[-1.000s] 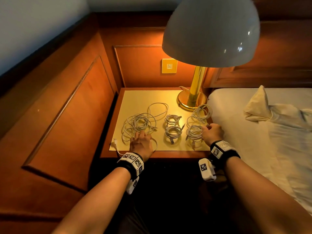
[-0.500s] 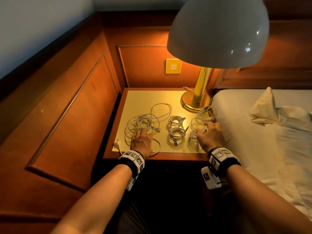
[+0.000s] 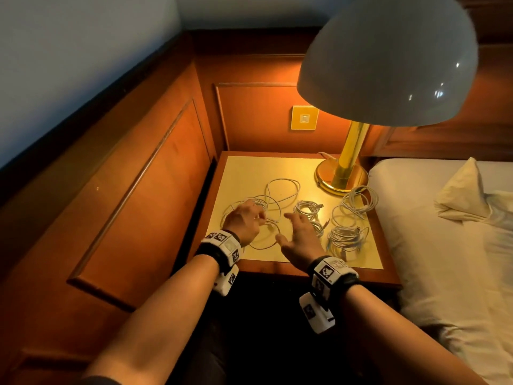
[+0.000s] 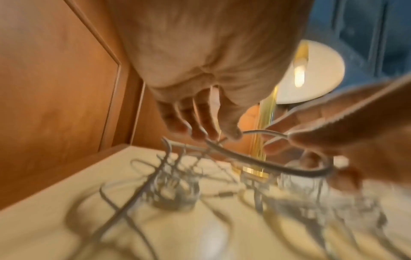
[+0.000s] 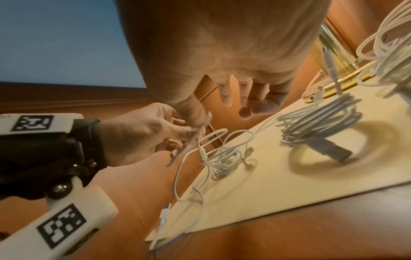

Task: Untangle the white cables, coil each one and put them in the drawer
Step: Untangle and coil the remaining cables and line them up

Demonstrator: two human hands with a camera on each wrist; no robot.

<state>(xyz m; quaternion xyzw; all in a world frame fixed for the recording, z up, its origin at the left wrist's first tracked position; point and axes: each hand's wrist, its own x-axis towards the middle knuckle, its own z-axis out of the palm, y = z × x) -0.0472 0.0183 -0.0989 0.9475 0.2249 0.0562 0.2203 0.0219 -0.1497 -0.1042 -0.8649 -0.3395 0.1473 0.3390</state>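
Note:
Several white cables lie on the yellow-topped nightstand (image 3: 249, 168). A loose tangle (image 3: 270, 204) sits at the left, with a wide loop (image 3: 283, 187) behind it. My left hand (image 3: 245, 220) hovers over this tangle and pinches one strand (image 4: 244, 156) lifted off the top. My right hand (image 3: 298, 234) is just right of it with spread, fairly straight fingers, its thumb (image 5: 193, 112) close to the lifted strand. Coiled bundles lie in the middle (image 3: 308, 208) and at the right (image 3: 345, 237), with looser rings (image 3: 358, 201) behind. No drawer shows.
A brass lamp base (image 3: 341, 176) stands at the back right of the nightstand, and its big shade (image 3: 388, 59) overhangs it. A bed (image 3: 416, 232) with a folded cloth (image 3: 463, 198) adjoins the right side. Wood panelling (image 3: 138, 190) closes off the left and back.
My right hand left the right-hand bundle and moved left, next to my left hand, opening its fingers. My left hand rose off the tangle with a strand pinched.

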